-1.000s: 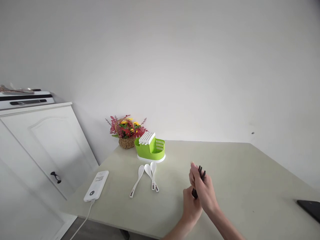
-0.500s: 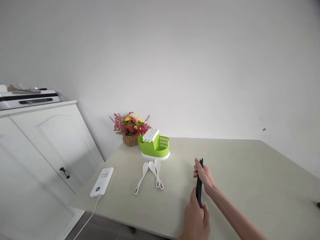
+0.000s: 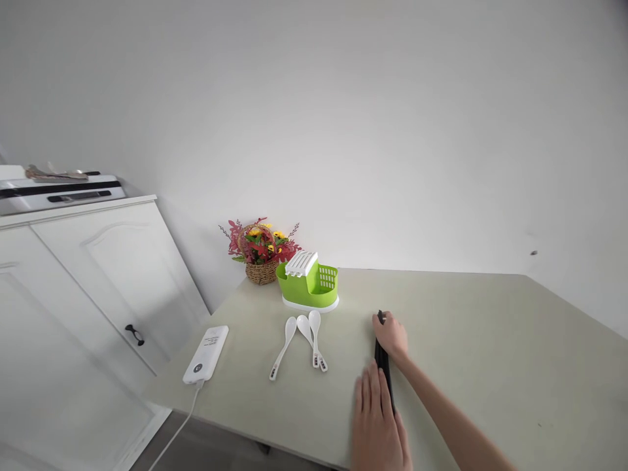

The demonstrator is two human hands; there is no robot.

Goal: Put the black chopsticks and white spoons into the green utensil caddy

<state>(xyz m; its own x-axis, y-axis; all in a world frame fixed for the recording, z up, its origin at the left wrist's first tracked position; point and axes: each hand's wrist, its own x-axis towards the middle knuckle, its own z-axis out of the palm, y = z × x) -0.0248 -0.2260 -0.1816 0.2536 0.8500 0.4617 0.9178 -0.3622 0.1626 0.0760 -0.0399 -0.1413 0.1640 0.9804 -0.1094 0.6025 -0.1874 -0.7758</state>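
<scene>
A bundle of long black chopsticks (image 3: 383, 364) lies lengthwise low over the right half of the table, pointing away from me. My right hand (image 3: 391, 335) is closed around its far end, with the dark tips showing past the fingers. Along the near end rests my left hand (image 3: 377, 418), palm down, fingers stretched out against the bundle's left side and thumb on the right. Left of the hands are three white spoons: one set apart (image 3: 283, 348), and two overlapping, the right one (image 3: 314, 337) partly covering the middle one (image 3: 304, 327).
Behind the spoons stands a green utensil holder (image 3: 299, 294) with a white slotted top and base. A wicker basket of artificial flowers (image 3: 261, 272) is beside it. A white power bank (image 3: 208, 353) with a cable lies at the table's left edge, near a white cabinet (image 3: 122, 275).
Both hands have come down and slightly left with the chopsticks. My left hand has gone from gripping the near end to lying flat with straight fingers. The view has shifted slightly.
</scene>
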